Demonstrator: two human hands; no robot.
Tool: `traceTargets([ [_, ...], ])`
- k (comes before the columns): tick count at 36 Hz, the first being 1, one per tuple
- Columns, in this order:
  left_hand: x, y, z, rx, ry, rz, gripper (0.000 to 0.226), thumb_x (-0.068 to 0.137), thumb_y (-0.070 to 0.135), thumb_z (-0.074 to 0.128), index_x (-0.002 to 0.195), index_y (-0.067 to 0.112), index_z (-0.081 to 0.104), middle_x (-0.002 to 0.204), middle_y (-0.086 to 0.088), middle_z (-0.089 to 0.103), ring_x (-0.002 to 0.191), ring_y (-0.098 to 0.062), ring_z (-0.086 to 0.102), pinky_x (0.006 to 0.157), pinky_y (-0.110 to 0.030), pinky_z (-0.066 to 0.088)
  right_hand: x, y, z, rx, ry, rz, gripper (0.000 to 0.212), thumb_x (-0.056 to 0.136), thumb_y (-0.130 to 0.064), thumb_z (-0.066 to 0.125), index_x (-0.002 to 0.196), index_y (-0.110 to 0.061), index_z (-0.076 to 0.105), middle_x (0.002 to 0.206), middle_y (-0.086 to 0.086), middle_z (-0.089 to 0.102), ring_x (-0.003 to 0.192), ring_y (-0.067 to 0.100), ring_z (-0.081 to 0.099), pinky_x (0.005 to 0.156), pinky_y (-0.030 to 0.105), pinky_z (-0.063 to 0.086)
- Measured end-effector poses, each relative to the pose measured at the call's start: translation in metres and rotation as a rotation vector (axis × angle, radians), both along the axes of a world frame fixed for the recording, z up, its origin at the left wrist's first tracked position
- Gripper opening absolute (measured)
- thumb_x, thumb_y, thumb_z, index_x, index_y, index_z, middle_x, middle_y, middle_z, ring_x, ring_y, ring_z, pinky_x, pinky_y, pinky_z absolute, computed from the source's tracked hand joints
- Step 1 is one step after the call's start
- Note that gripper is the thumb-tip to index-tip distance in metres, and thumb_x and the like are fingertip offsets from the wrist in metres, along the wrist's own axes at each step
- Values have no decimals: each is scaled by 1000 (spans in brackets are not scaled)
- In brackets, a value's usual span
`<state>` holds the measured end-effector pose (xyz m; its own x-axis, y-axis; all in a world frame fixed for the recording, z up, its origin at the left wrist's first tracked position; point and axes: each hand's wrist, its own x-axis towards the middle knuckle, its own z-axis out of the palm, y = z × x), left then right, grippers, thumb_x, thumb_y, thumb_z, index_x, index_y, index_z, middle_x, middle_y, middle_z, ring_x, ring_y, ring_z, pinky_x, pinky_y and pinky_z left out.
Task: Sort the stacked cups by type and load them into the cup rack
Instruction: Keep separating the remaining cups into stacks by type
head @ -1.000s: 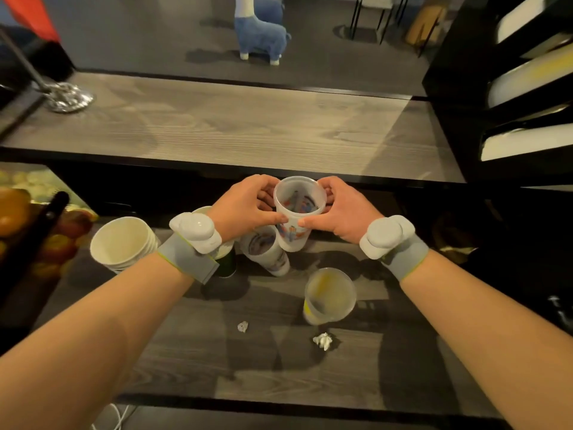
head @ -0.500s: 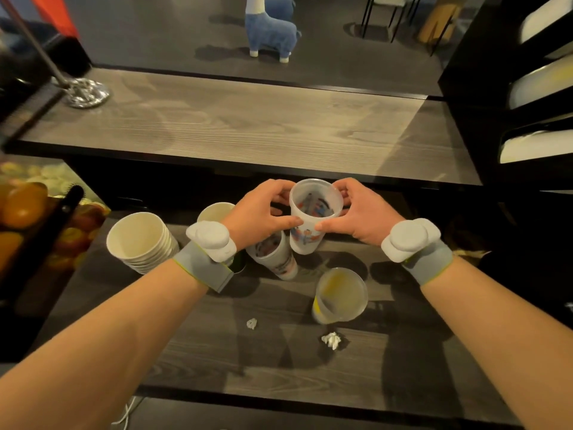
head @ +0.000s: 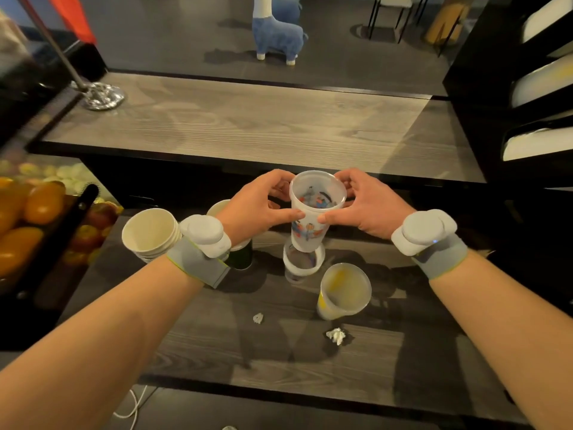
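Together, left hand (head: pixel 254 209) and right hand (head: pixel 370 209) have a curled grip on the printed cup (head: pixel 310 232), artwork unreadable.

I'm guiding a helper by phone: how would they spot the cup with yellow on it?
Start at the dark wood lower counter nearest the person. Nearer than the raised cartoon-printed cup stands a frosted plastic cup, just beyond a crumpled paper scrap. It alone shows yellow markings, no cartoon print.
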<state>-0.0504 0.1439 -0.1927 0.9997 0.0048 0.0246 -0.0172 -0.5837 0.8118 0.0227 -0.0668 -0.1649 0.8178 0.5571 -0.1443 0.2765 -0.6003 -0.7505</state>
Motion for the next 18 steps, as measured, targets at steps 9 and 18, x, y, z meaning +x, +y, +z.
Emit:
traceTargets([
  [9,-9,4,-27,116,75,2,56,80,32,78,128,25,50,119,9,61,107,-6,60,93,-27,54,-7,13,-36,-28,46,24,72,66,-34,88,123,-26,46,105,-14,59,91,0,59,67,12,47],
  [18,-10,-2,-56,228,158,-17,61,77,35,81,128,22,49,123,3,61,111,-12,60,96,-35,54,-8,14,-65,-143,66,64,74,69,-30,85,130,-23,42,113,-4,61,98,13,63,83,32,57],
])
